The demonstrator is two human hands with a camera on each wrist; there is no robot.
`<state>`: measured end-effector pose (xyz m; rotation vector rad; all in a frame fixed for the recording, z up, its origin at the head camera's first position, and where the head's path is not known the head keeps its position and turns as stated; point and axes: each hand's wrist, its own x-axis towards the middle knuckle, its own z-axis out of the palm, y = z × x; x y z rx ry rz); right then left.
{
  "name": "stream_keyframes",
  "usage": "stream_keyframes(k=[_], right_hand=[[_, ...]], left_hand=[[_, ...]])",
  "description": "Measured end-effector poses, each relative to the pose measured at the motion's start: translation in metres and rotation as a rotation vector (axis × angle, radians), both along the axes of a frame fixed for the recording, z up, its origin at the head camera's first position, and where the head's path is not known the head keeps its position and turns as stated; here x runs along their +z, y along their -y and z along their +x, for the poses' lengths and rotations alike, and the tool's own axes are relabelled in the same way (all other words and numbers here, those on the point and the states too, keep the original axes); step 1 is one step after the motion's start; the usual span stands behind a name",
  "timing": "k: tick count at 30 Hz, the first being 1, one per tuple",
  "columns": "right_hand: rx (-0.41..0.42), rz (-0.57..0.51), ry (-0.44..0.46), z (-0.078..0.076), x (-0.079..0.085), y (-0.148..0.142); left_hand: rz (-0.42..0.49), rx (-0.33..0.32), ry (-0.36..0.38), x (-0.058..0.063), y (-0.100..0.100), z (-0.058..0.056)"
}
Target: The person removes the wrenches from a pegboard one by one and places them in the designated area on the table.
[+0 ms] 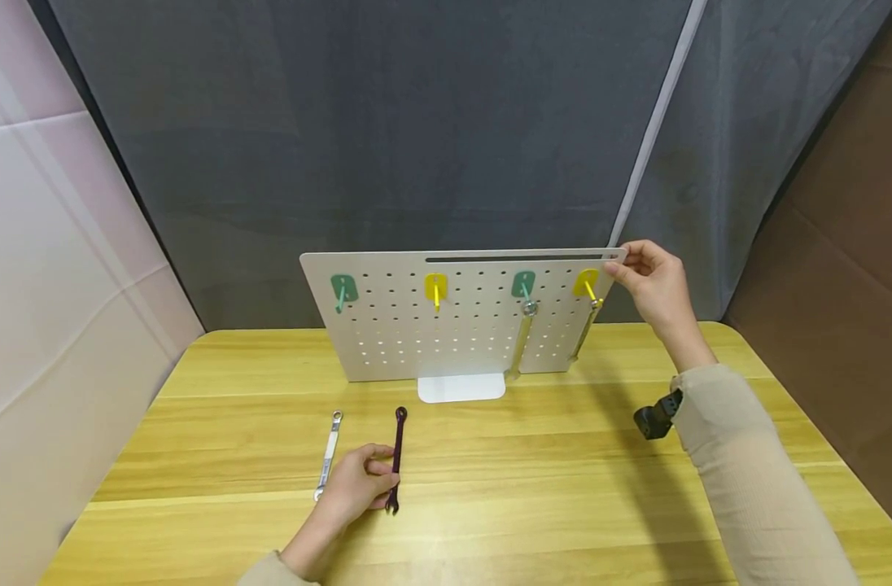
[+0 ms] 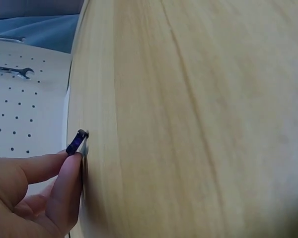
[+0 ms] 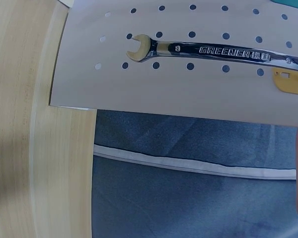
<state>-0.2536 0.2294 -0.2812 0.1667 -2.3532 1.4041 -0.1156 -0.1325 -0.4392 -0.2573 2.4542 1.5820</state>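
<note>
My left hand [image 1: 354, 484] pinches a dark purple combination wrench [image 1: 398, 443] between thumb and fingers, low over the table; whether the wrench touches the wood I cannot tell. Just left of that hand a silver wrench [image 1: 330, 452] lies on the table. A white pegboard [image 1: 387, 325] stands at the back, and my right hand [image 1: 658, 285] grips its upper right corner. One wrench [image 1: 522, 342] hangs from the right green hook [image 1: 522, 283]. Another wrench [image 3: 208, 51], marked GREENER, hangs from the right yellow hook [image 1: 586, 282], open end down.
On the pegboard's left half, a green hook [image 1: 343, 291] and a yellow hook [image 1: 435, 288] carry nothing. The board's white foot [image 1: 461, 389] juts forward over the wooden table [image 1: 526, 505]. A grey curtain [image 1: 417, 122] hangs behind, with a brown panel [image 1: 841, 268] at right.
</note>
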Motion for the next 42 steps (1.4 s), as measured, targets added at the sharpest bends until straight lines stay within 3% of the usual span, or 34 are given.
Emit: stream_keyframes(k=[14, 21, 31, 42], right_hand=[[-0.001, -0.002, 0.000, 0.000, 0.002, -0.001], [-0.007, 0.002, 0.012, 0.000, 0.002, -0.001], [-0.012, 0.010, 0.029, 0.000, 0.002, 0.000], [-0.001, 0.013, 0.020, 0.000, 0.000, 0.000]], left_hand=[[-0.039, 0.000, -0.046, -0.001, -0.002, -0.002], [-0.089, -0.024, -0.102, 0.005, -0.005, -0.008], [0.053, -0.071, -0.204, 0.024, -0.029, -0.028], [0.268, -0.101, -0.235, 0.027, -0.067, -0.052]])
